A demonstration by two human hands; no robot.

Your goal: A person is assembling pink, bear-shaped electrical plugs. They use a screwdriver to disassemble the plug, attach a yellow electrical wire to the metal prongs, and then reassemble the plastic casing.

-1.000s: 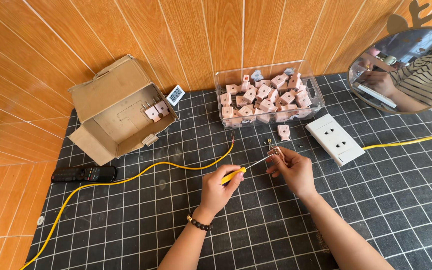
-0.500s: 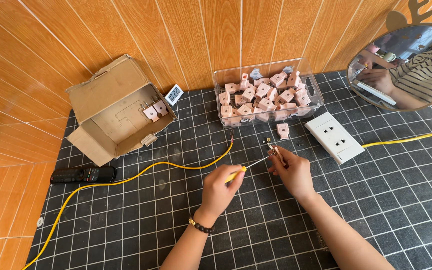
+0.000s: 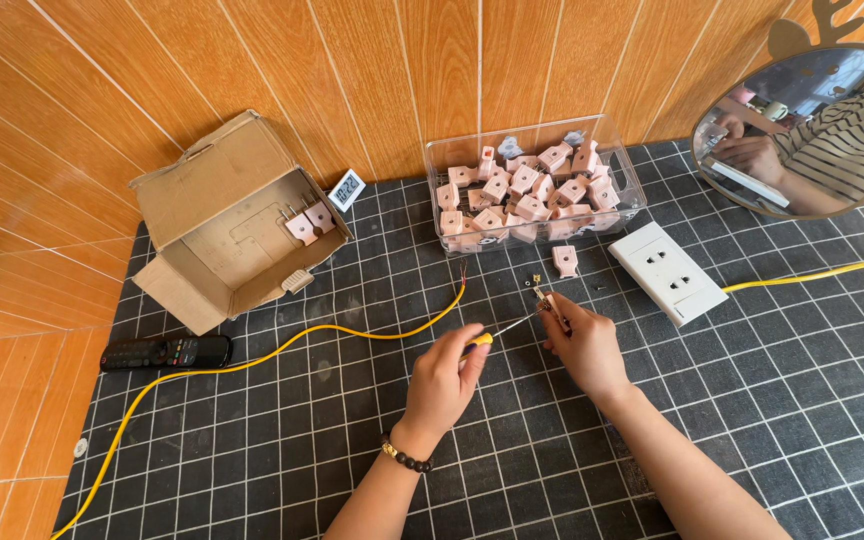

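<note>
My left hand (image 3: 444, 378) grips a small screwdriver (image 3: 500, 333) with a yellow handle, its thin shaft pointing right toward my right hand (image 3: 584, 345). That hand pinches a small brass plug part (image 3: 549, 303) at its fingertips, and the screwdriver tip meets it. A yellow cable (image 3: 282, 348) with bared copper ends (image 3: 464, 272) lies just left of my hands on the black grid mat (image 3: 332, 450). One pink plug piece (image 3: 565, 260) sits loose on the mat above my right hand.
A clear plastic bin (image 3: 532, 190) holds several pink plug pieces. A white wall socket (image 3: 667, 271) with a second yellow cable (image 3: 822, 273) lies to the right. An open cardboard box (image 3: 227, 225) with two pink plugs, a black remote (image 3: 165, 352), a small digital display (image 3: 347, 186) and a round mirror (image 3: 812, 130) surround the mat.
My hands have barely moved. The right hand has tilted the brass part slightly and the screwdriver stays against it.
</note>
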